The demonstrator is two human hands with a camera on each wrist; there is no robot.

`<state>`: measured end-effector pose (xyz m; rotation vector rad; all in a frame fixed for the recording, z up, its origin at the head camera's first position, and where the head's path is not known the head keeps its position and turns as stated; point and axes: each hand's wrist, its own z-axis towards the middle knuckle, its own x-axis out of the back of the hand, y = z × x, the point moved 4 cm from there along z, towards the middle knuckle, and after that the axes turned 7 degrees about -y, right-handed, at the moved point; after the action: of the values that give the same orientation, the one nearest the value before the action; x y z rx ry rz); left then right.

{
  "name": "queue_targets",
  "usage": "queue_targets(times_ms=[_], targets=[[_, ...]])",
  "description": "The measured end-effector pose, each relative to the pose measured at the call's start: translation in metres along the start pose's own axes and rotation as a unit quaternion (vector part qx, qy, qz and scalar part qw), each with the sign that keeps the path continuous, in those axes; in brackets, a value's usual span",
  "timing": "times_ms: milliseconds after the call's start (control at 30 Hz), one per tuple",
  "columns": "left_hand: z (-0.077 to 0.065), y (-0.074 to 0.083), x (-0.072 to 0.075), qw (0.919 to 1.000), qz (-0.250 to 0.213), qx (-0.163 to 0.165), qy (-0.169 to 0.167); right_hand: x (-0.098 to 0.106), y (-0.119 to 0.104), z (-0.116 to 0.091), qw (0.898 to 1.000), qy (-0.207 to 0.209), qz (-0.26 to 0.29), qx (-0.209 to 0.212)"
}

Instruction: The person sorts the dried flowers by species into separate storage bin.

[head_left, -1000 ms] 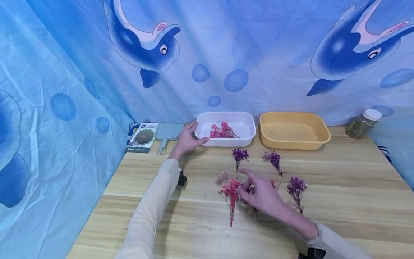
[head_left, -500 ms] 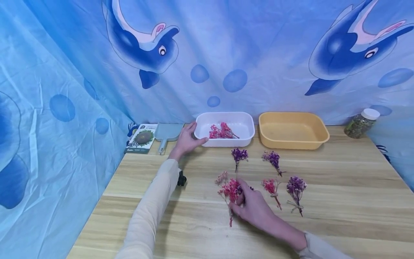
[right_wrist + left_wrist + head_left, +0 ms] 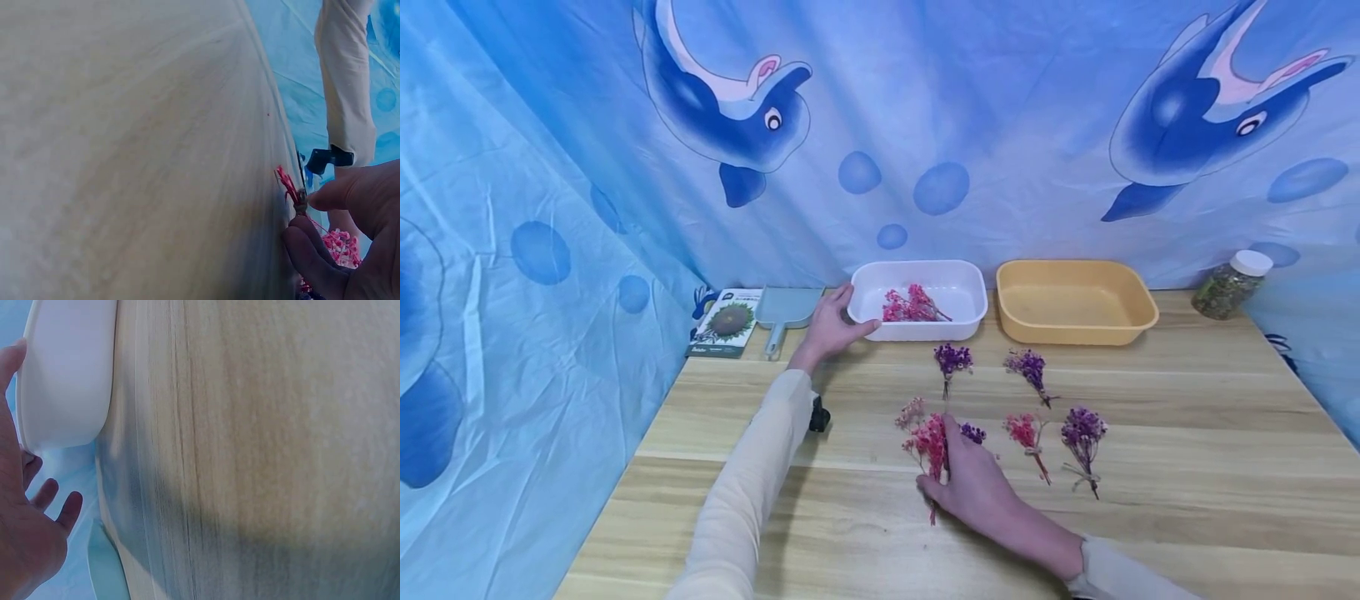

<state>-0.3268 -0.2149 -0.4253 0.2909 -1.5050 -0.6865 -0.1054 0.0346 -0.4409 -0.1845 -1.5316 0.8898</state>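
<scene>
My left hand [image 3: 830,329] holds the left corner of a white plastic basin [image 3: 931,332], thumb on its near rim and fingers along its end. In the left wrist view, the other fingers spread free of the basin wall [image 3: 69,381]. Pink dried flowers [image 3: 913,305] lie inside. With thumb and fingers, my right hand [image 3: 977,487] pinches the tied stems of a pink dried flower bunch [image 3: 929,437] on the table, as the right wrist view shows at the stems [image 3: 287,181]. A purple bunch [image 3: 973,432] lies partly hidden behind that hand.
Purple bunches [image 3: 953,360] and a small pink bunch [image 3: 1024,432] lie on the wooden table [image 3: 1187,467]. At the back stand a yellow basin [image 3: 1075,333] and a lidded jar [image 3: 1228,287]. A dustpan [image 3: 786,308] and sunflower packet [image 3: 727,323] lie left.
My right hand has moved left and toward me, from over the purple bunch to the pink bunch's stems, uncovering the small pink bunch. My left hand stays at the white basin.
</scene>
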Motion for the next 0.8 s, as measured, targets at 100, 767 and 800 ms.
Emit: queue_targets(times_ms=[100,767,800], targets=[[0.0001,-0.0004,0.0003,1.0000,0.005,0.000,0.001,-0.0026,-0.0016,0.0018,1.000,0.005,-0.022,0.003],[-0.0013,0.0014,0.0008,1.0000,-0.002,-0.002,0.004,0.0015,0.0000,-0.0016,0.998,-0.024,0.061,-0.004],[-0.0011,0.0011,0.0007,1.0000,-0.002,-0.002,0.004,0.0033,-0.0005,-0.0026,0.997,-0.030,0.074,-0.006]])
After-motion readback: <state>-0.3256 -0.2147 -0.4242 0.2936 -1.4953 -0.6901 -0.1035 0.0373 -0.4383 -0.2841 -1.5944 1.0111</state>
